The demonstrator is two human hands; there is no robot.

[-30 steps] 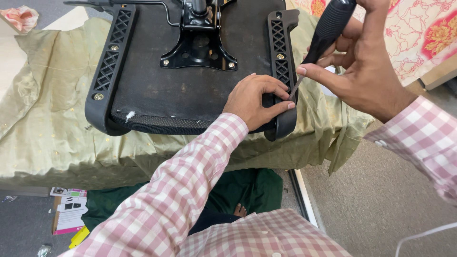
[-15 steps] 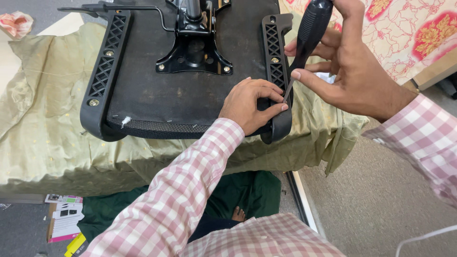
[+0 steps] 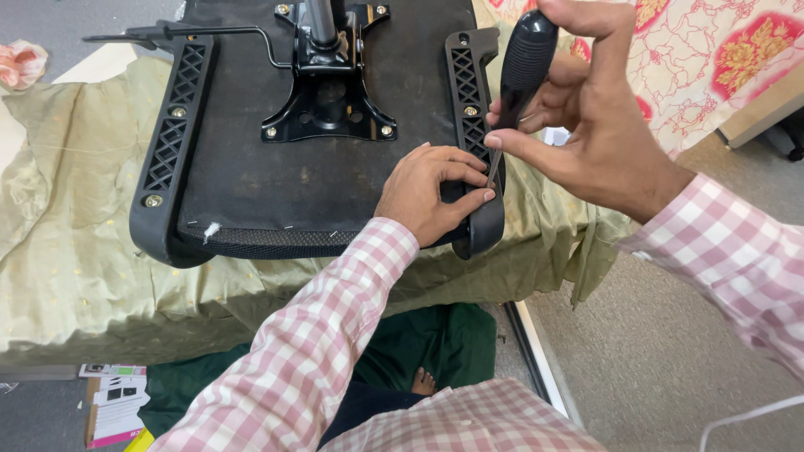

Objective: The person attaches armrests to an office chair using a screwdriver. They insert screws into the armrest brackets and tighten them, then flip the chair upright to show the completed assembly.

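An upturned black chair seat [image 3: 285, 167] lies on a table, its metal base plate [image 3: 328, 105] bolted at the middle and a black plastic bracket along each side. My left hand [image 3: 431, 192] rests on the near end of the right bracket [image 3: 473, 125], fingers pinched at a spot where the screw is hidden. My right hand [image 3: 590, 109] grips a black-handled screwdriver [image 3: 521, 71] held upright, its tip going down between the left fingers.
A pale green cloth [image 3: 75, 251] covers the table. A floral cloth [image 3: 712, 59] lies at the far right. A lever rod [image 3: 193, 33] sticks out from the base plate to the left. Papers [image 3: 113, 402] lie on the floor below; a bare foot [image 3: 423, 382] shows.
The view has shifted so the seat and hands sit a little lower in frame. Both hands keep the same grip at the bracket's near end.
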